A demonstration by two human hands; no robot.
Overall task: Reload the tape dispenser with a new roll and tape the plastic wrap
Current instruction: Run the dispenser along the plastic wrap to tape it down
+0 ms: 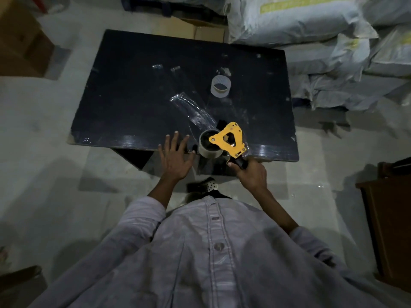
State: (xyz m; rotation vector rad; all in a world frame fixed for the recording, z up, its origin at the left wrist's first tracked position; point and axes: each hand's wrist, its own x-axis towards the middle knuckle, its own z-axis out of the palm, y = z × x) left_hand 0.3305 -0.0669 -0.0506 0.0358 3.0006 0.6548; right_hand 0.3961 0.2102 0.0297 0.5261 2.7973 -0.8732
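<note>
**Dispenser loaded at the near edge, tape heading out over the wrap**

A black table (138, 85) is filling the middle of the room, with pale sacks (311, 30) piling up behind it and cardboard boxes (22, 41) sitting off to the left. Clear plastic wrap (191, 110) is lying across the tabletop, glinting in a band that is running diagonally from the far left down toward the near right.

The yellow tape dispenser (230, 138) is hanging over the table's near edge, its long axis pointing up and away from the person. The right hand (252, 174) is wrapping closed around the dark handle from below. A tape roll (210, 144) is sitting in the dispenser on its left side. A second roll (220, 86), pale and nearly see-through, is standing well apart, farther up the table.

The left hand (175, 156) is spreading flat and open just beside the roll, holding nothing, and looks the nearer one for pressing the wrap down.

I judge the next stroke runs away from the grip, along that shiny band. The dim light is hiding the wrap's edges, any loose tape end, and the dispenser's blade.
</note>
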